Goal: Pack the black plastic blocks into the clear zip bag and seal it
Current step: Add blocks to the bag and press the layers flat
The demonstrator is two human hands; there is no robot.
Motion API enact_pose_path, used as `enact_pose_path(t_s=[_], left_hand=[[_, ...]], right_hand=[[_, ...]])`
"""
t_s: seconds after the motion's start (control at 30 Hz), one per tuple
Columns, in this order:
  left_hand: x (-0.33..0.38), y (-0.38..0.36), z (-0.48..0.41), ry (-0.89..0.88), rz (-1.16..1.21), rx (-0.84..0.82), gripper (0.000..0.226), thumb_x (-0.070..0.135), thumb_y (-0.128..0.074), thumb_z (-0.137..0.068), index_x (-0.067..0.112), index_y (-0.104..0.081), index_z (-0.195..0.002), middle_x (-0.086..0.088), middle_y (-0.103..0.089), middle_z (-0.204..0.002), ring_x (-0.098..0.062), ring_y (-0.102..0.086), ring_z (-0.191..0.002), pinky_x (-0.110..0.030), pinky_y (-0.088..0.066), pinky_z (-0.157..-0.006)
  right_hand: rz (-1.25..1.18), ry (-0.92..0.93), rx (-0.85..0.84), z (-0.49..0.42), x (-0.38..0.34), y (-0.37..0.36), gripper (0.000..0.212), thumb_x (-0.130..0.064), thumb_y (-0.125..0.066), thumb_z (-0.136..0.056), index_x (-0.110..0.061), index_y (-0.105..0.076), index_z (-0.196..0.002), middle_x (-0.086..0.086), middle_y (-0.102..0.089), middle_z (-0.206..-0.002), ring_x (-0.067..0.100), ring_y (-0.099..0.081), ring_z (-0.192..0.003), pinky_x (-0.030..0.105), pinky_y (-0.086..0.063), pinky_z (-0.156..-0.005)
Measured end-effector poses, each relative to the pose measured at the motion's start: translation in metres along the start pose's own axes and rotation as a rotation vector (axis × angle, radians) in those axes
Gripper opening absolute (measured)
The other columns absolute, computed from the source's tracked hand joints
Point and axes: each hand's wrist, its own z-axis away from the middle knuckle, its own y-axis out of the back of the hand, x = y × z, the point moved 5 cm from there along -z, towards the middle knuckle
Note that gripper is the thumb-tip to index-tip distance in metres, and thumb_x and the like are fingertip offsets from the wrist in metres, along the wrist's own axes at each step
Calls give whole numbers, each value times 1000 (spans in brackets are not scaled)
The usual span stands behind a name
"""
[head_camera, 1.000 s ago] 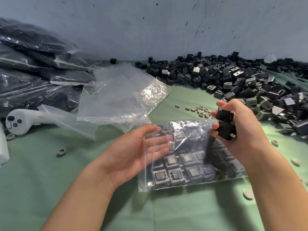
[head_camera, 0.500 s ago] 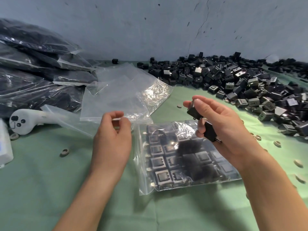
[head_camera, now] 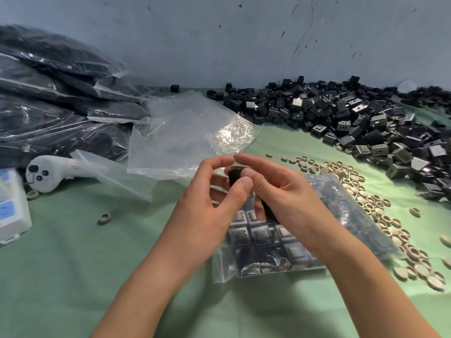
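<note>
Where green cloth [head_camera: 73, 276] meets cracked grey wall [head_camera: 219, 45], black blocks [head_camera: 353, 123] pile.

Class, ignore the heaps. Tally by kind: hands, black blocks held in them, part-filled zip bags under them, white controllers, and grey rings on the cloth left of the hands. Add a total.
Hands, left hand and right hand: 2
Held black blocks: 2
Part-filled zip bag: 1
White controller: 1
Grey rings: 2
Total: 8
</note>
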Motion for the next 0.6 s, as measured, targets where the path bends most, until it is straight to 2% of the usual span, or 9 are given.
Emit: enact_pose_path(t_s=[0.13,0.2,0.23,0.3,0.4,0.47,0.53,0.6], left_hand=[[3,4,1,-13,-96,-88,33,61,-56,-83,43,-64,-109,15,-69,-85,-8,-65,-78,-28,-51,-72],[0,7,-1,28,-93,-111,32,56,-57,-82,41,-66,-108,15,-69,-81,-7,-64,-75,-24,-50,-70],[-3,12,-2,56,-79,-91,29,53,-59,-82,39,-68,-106,14,-69,-79,-7,-63,-73,-23,-50,-68],[-12,28,-5,145,-33,29,16,42,-62,-88,34,-68,-100,13,-71,-77,-6,-64,-67,-20,-52,-60],[-33,60,-5,347,3,238,7,25,-60,-93,27,-62,-98,11,-71,-66,-5,-64,-57,-22,-53,-50],[-46,72,0,469,-6,273,7,19,-60,-94,24,-58,-98,6,-71,-63,-9,-64,-54,-28,-54,-53],[-52,67,5,548,12,209,8,15,-61,-95,20,-56,-97,4,-71,-65,-12,-63,-52,-30,-56,-53],[-52,55,10,599,62,125,7,13,-62,-95,17,-57,-96,1,-72,-73,-13,-64,-55,-27,-57,-51]], right_hand=[[3,-34,-59,3,4,-9,52,-45,-52,-89,-27,-57,-138,-3,-72,-91,14,-52,-49,21,-44,-49],[19,-33,-52,4,2,-7,52,-49,-49,-91,-33,-54,-140,7,-74,-99,16,-54,-51,24,-45,-51],[20,-24,-30,3,1,-3,51,-49,-47,-92,-33,-53,-141,6,-74,-106,16,-55,-51,22,-45,-50],[2,-2,58,2,-3,11,46,-44,-46,-95,-29,-55,-137,-3,-73,-114,12,-55,-48,17,-46,-45],[60,-7,247,0,-3,40,30,-31,-50,-101,-24,-62,-127,-3,-73,-111,10,-54,-47,17,-45,-43],[199,-15,377,3,0,58,25,-26,-53,-102,-26,-61,-125,-3,-71,-107,11,-54,-48,21,-48,-45],[475,-5,462,6,0,70,25,-30,-51,-102,-32,-56,-127,-8,-68,-105,16,-57,-48,31,-51,-46],[701,8,466,8,0,74,26,-32,-49,-103,-32,-55,-128,-10,-66,-105,22,-59,-51,38,-52,-47]])
